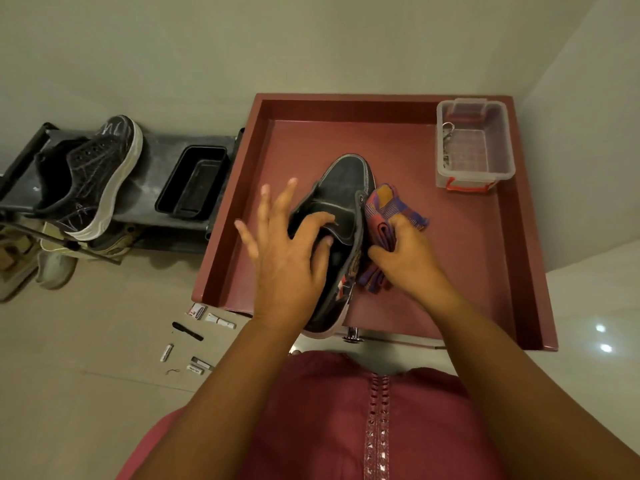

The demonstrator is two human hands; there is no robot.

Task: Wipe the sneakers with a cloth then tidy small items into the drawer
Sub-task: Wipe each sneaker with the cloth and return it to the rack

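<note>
A black sneaker lies in the open dark-red drawer, toe pointing away from me. My left hand holds it at the tongue with thumb and forefinger; its other fingers are spread. My right hand grips a purple and orange patterned cloth against the shoe's right side. The second black sneaker, with a white sole, rests tilted on a grey shoe rack at the left. Several small items lie on the floor in front of the drawer's left corner.
A clear plastic box with a red latch stands in the drawer's far right corner, metal clips inside it. A black tray sits on the rack. Light-coloured shoes lie under the rack. A chrome knob shows at the drawer front.
</note>
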